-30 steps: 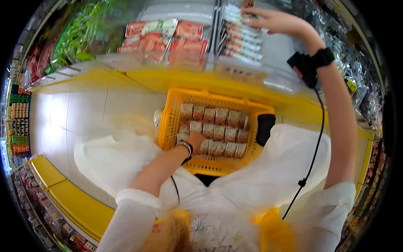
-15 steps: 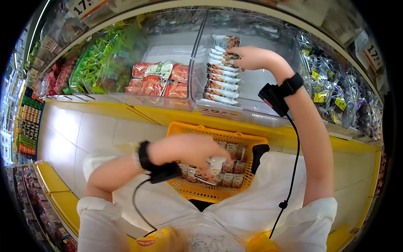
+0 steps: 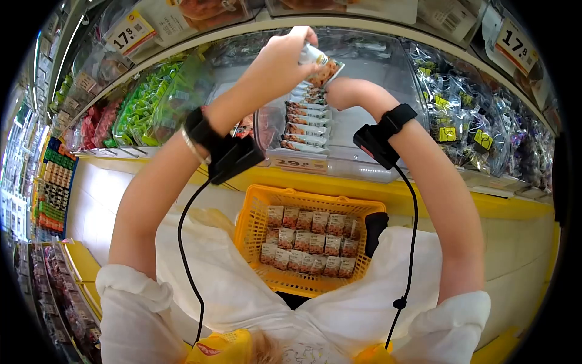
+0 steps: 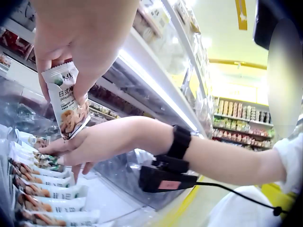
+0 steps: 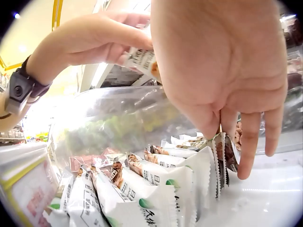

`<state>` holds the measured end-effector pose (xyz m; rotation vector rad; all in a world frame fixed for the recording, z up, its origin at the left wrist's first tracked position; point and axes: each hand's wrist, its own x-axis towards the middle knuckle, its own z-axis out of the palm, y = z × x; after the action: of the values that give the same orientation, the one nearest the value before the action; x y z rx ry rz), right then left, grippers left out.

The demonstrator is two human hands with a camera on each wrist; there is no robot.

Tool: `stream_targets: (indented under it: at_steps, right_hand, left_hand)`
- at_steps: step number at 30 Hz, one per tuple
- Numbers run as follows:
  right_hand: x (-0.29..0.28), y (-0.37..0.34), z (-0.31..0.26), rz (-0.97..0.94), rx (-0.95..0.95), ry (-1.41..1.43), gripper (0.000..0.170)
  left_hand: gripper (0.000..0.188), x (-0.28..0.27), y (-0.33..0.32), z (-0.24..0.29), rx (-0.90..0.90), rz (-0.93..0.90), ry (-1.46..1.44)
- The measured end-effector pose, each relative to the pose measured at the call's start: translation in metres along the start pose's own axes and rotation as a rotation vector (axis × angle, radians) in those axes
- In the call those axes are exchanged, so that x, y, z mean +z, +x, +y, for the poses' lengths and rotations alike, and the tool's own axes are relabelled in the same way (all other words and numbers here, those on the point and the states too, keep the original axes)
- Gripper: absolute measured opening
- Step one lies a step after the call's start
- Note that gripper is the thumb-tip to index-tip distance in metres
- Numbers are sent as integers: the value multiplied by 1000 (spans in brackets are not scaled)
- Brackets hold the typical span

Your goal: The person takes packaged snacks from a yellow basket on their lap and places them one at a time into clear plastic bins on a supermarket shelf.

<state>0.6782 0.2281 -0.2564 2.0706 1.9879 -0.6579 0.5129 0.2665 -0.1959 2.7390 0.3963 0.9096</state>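
Observation:
Raised over the clear bin, my left hand [image 3: 273,67] pinches a white and brown snack packet [image 4: 68,101] by its upper end. Just right of that packet in the head view, my right hand [image 3: 351,94] reaches down to the back of a row of similar packets [image 3: 305,124]. In the right wrist view, thumb and finger of the right hand [image 5: 222,71] pinch the edge of a dark-edged packet [image 5: 221,158], other fingers extended. The row's packets [image 5: 163,182] stand on edge, side by side.
A yellow basket [image 3: 242,227] with rows of small packets sits between the person's legs. Green packets [image 3: 142,109] fill a bin on the left, dark clear-wrapped goods [image 3: 467,115] one on the right. Price tags [image 3: 130,33] line the shelf above.
My left hand has moved from the basket up to the bin and now holds a packet there. My right hand stays by the row's back end. The head view has shifted, showing more upper shelf.

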Motion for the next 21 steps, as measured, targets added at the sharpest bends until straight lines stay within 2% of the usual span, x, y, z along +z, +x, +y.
stream_targets:
  at_steps: [2, 5, 8, 9, 12, 13, 14, 16, 18, 21]
  right_hand:
    - [4, -3, -1, 106, -31, 105, 55]
    - [3, -5, -5, 124, -29, 115, 54]
    - [5, 3, -2, 132, -40, 60, 53]
    - [7, 7, -2, 130, -44, 58, 53]
    - [9, 15, 3, 113, -71, -19, 56]
    - [9, 16, 2, 111, -56, -11, 56]
    - [9, 16, 3, 109, -40, -2, 56]
    - [8, 1, -2, 122, -45, -15, 55]
    - [10, -1, -1, 213, -85, -48, 53]
    - [8, -2, -1, 185, -69, -52, 49]
  left_hand:
    - [39, 6, 18, -11, -17, -27, 15]
    - [30, 21, 39, -26, 3, -166, 154]
    - [33, 47, 48, -30, 19, -153, 252]
    - [32, 51, 51, -24, -45, -249, 219]
    - [33, 73, 58, -31, -124, -315, 256]
    - [35, 79, 61, -39, -137, -384, 223]
    - [35, 84, 63, -48, -135, -377, 225]
    - [37, 85, 62, -59, -131, -542, 270]
    - [40, 88, 64, -77, -103, -596, 238]
    - [44, 87, 63, -85, -195, -742, 251]
